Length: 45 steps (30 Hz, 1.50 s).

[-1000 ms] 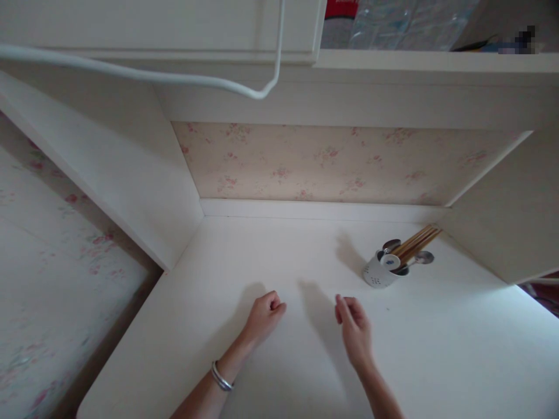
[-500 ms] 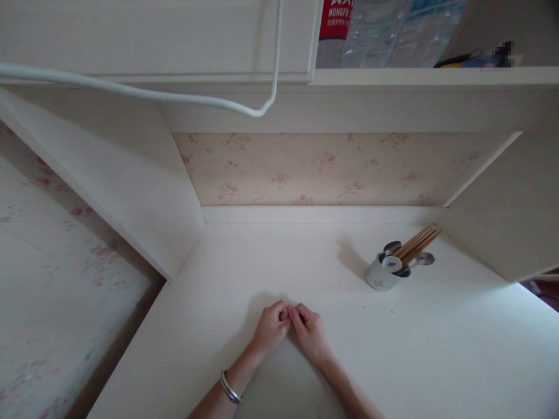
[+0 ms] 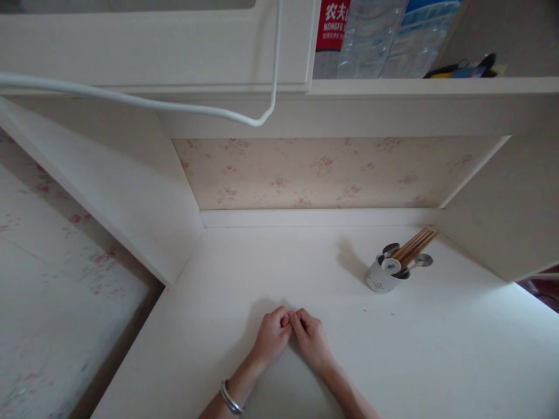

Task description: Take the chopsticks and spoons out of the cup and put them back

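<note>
My left hand (image 3: 273, 334) rests on the white tabletop (image 3: 218, 262) with its fingers curled into a loose fist. A silver bangle (image 3: 230, 398) circles that wrist. Beside it, my right hand (image 3: 312, 336) is curled up too, and the two hands touch at the thumbs and knuckles. No object shows in either one. To the right and farther back stands a white perforated utensil holder (image 3: 378, 280), slightly apart from the hands. Wooden chopsticks (image 3: 414, 247), metal spoons (image 3: 423, 260) and a white spoon (image 3: 391, 266) stick out of it.
A white shelf (image 3: 414, 86) overhangs the back of the table, with plastic bottles (image 3: 371, 41) on it. A white cable (image 3: 174, 106) hangs in front of the cabinet. Side panels (image 3: 113, 186) bound the table, and floral wallpaper (image 3: 323, 169) covers the back.
The camera has tilted up slightly, so the whole scene sits a little lower and more of the bottles shows. My hands keep the same closed pose, touching each other.
</note>
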### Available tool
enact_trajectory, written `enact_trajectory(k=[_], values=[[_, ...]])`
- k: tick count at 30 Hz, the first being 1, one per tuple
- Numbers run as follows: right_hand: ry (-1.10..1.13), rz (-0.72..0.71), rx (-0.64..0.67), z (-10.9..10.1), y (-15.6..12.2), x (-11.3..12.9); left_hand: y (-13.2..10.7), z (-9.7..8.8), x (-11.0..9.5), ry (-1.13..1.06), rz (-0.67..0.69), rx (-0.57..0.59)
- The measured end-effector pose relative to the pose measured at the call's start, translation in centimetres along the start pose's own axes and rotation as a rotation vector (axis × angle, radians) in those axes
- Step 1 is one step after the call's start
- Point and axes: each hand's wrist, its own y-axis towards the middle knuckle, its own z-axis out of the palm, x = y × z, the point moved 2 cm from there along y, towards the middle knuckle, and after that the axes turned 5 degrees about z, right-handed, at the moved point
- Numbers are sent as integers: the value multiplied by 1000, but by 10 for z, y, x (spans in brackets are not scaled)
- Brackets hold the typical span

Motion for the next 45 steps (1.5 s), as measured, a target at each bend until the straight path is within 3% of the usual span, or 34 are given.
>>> enact_trajectory(k=[10, 18, 23, 30, 45], values=[[-65, -34, 45, -8, -20, 1, -12, -6, 2, 42, 7, 25], [-134, -24, -16, -20, -40, -12, -16, -7, 5, 85, 26, 42], [-155, -20, -4, -21, -38, -9, -16, -4, 4, 109, 41, 56], [-405, -24, 50, -15, -25, -4, -12, 1, 2, 189, 29, 61], [-312, -41, 51, -18, -28, 0, -13, 2, 0, 161, 70, 74]])
